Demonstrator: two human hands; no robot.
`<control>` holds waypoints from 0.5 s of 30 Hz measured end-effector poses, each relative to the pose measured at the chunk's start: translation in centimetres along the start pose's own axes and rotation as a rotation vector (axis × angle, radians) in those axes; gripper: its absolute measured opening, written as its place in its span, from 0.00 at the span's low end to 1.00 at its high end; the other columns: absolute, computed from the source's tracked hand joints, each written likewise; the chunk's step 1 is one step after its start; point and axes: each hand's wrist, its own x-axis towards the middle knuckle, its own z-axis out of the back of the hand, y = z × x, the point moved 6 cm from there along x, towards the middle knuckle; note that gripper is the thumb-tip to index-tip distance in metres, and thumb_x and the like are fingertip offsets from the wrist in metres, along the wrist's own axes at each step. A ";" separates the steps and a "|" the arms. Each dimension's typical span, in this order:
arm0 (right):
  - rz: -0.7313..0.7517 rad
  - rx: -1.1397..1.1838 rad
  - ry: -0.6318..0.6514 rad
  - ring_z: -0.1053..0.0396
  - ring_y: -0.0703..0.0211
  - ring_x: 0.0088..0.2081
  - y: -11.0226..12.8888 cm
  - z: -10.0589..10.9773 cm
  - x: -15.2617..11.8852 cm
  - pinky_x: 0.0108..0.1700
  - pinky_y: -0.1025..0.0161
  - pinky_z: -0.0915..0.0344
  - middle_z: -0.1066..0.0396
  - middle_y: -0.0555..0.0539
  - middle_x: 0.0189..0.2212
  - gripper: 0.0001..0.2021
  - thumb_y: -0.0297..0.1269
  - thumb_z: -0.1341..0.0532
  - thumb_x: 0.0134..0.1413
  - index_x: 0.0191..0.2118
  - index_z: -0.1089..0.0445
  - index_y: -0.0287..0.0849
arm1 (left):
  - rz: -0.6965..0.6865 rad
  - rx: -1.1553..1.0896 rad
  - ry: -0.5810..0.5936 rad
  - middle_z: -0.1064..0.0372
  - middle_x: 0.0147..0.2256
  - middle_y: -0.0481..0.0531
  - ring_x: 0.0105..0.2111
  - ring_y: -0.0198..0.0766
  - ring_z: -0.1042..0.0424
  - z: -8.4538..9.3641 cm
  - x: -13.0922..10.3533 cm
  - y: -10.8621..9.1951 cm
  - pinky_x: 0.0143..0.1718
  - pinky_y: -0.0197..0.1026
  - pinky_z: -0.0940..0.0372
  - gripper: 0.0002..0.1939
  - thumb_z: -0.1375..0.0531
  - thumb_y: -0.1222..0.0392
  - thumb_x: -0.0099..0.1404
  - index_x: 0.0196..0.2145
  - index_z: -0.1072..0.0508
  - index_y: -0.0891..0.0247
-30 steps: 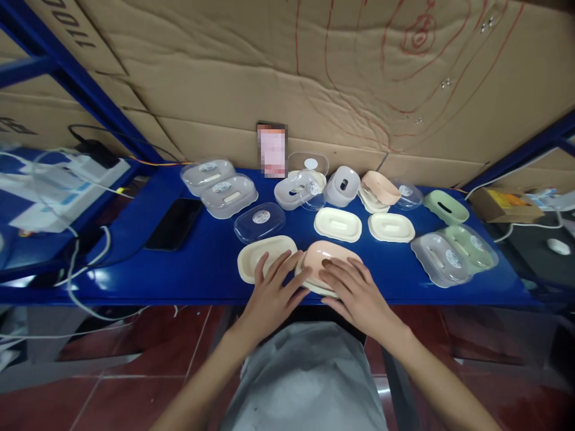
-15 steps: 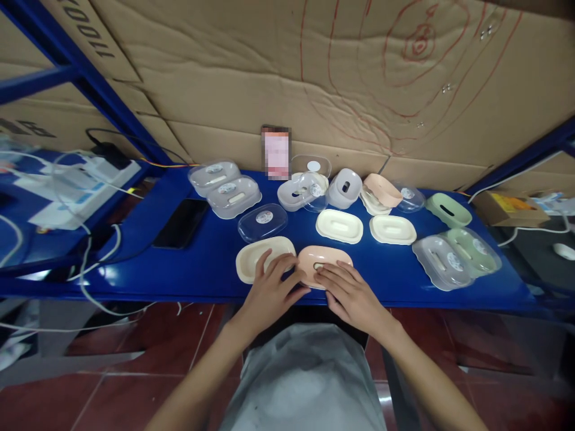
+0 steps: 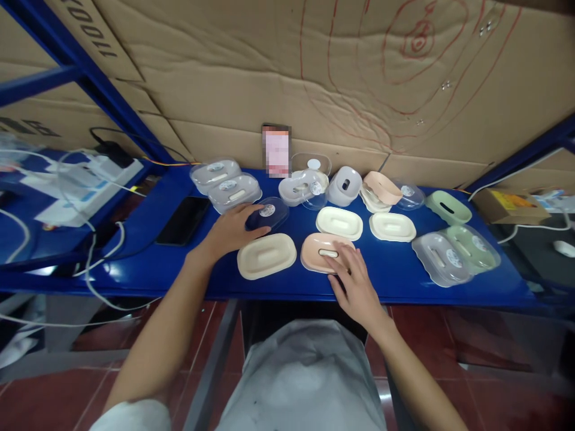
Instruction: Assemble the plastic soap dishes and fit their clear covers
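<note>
My left hand (image 3: 233,224) reaches over the left end of a clear oval lid (image 3: 275,214) with a round sticker. Its thumb and fingers are spread, and the lid still lies on the table. In front of that hand sits a cream oval dish (image 3: 266,256) with a raised middle. My right hand (image 3: 354,284) holds the right end of a peach oval soap dish (image 3: 314,254), fingers over its top and thumb at the near side. Through the slot in the peach piece a pale raised part shows. Behind it lie two cream oval bases, one on the left (image 3: 339,223) and one on the right (image 3: 392,227).
Lidded grey dishes (image 3: 234,190) stand at back left, beside a black phone (image 3: 183,221). Another phone (image 3: 277,151) leans on the cardboard. Grey cases (image 3: 345,185), a peach case (image 3: 381,187) and a green case (image 3: 448,206) line the back. Lidded dishes (image 3: 442,258) sit at right.
My left hand has left the peach dish and moved left and back to the clear lid. The peach dish has shifted slightly away from me, with my right hand still on it.
</note>
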 end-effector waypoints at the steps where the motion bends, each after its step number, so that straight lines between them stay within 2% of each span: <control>1: -0.008 0.020 -0.009 0.54 0.43 0.78 -0.1 0.0 0.0 0.76 0.29 0.51 0.50 0.40 0.77 0.27 0.32 0.46 0.75 0.74 0.43 0.53 | 0.008 0.002 0.005 0.32 0.67 0.57 0.67 0.59 0.33 -0.1 0.2 -0.2 0.68 0.61 0.38 0.37 0.34 0.39 0.65 0.67 0.31 0.54; 4: -0.026 0.062 -0.025 0.57 0.44 0.79 -0.1 0.1 0.0 0.76 0.31 0.52 0.54 0.42 0.78 0.29 0.33 0.45 0.75 0.76 0.47 0.55 | 0.025 0.007 -0.015 0.32 0.66 0.61 0.65 0.63 0.32 0.3 0.2 -1.0 0.65 0.65 0.36 0.38 0.33 0.40 0.65 0.67 0.33 0.57; 6: -0.057 0.095 -0.018 0.58 0.43 0.79 -0.4 0.1 -0.1 0.77 0.32 0.52 0.56 0.43 0.79 0.30 0.35 0.44 0.75 0.76 0.49 0.57 | 0.012 0.008 -0.067 0.32 0.66 0.61 0.67 0.62 0.34 1.2 -0.2 -1.8 0.67 0.62 0.38 0.35 0.33 0.45 0.67 0.67 0.33 0.59; 9: -0.144 0.196 -0.020 0.59 0.42 0.79 -1.5 0.3 -0.3 0.76 0.34 0.47 0.59 0.43 0.79 0.34 0.42 0.40 0.74 0.78 0.53 0.59 | -0.135 -0.072 -0.129 0.34 0.67 0.59 0.69 0.56 0.37 2.3 -1.5 -4.5 0.72 0.57 0.43 0.33 0.34 0.47 0.67 0.66 0.33 0.59; 11: -0.169 0.278 -0.042 0.60 0.41 0.80 -2.4 0.6 -0.2 0.75 0.35 0.44 0.64 0.42 0.80 0.42 0.46 0.37 0.71 0.80 0.61 0.58 | -0.305 -0.181 -0.071 0.36 0.69 0.57 0.71 0.53 0.38 1.9 -2.7 -7.3 0.72 0.55 0.42 0.33 0.34 0.48 0.68 0.67 0.34 0.56; 13: -0.139 0.305 -0.055 0.64 0.39 0.80 -3.2 1.1 0.0 0.75 0.35 0.45 0.70 0.42 0.81 0.48 0.48 0.35 0.70 0.80 0.68 0.59 | -0.446 -0.261 0.064 0.40 0.72 0.56 0.72 0.53 0.40 0.5 -3.8 -10.1 0.72 0.56 0.41 0.35 0.33 0.52 0.66 0.68 0.35 0.53; 15: -0.088 0.264 -0.031 0.68 0.38 0.80 -3.6 1.4 0.3 0.76 0.35 0.48 0.73 0.45 0.81 0.47 0.48 0.35 0.70 0.80 0.67 0.62 | -0.521 -0.295 0.181 0.46 0.75 0.57 0.73 0.56 0.42 -1.4 -4.4 -12.2 0.72 0.58 0.41 0.38 0.32 0.58 0.64 0.69 0.35 0.52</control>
